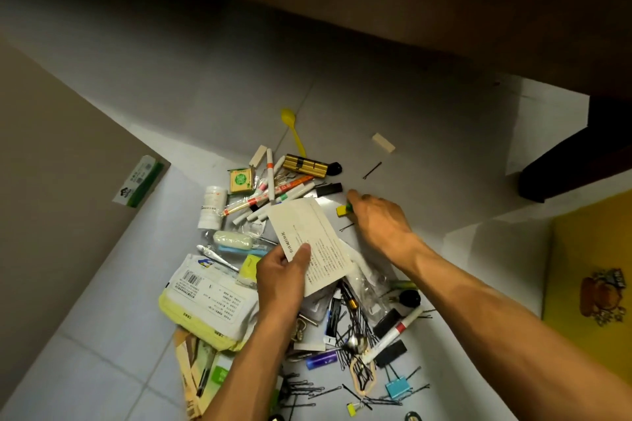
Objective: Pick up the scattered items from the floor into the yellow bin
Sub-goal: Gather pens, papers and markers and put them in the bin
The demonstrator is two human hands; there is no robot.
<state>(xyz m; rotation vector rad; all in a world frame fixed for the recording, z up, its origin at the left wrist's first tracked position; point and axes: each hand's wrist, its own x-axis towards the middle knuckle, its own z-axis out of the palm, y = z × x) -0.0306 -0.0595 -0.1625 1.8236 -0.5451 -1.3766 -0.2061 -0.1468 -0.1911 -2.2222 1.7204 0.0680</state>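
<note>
Two bare hands work over a heap of scattered items (pixel 273 249) on the pale tiled floor (pixel 393 113). At nine o'clock from the heap, a green-and-white carton (pixel 138 183) lies apart against the beige wall. At the heap's seven o'clock sits a white-and-yellow packet (pixel 208 304) with a barcode. At ten o'clock stands a white bottle (pixel 212 207), with white marker pens (pixel 270 181) fanned just beside it. At twelve o'clock lie a brass lock cylinder (pixel 306 166) and, beyond it, a yellow plastic spoon (pixel 292 125). The left hand (pixel 282 278) pinches a printed paper sheet (pixel 313 243) between thumb and curled fingers at centre, the sheet tilted above the heap. At five o'clock lie loose black hairpins (pixel 355 331), a red-banded marker (pixel 393 330) and a blue binder clip (pixel 396 386). The right hand (pixel 379 219) reaches to two o'clock, fingers curled down over a small yellow-and-green block (pixel 343 209); whether it is actually gripped cannot be told. A pale eraser-like block (pixel 383 142) lies well apart at one o'clock. The yellow bin (pixel 588 249) stands at three o'clock, at the frame's right edge, near the right forearm.
</note>
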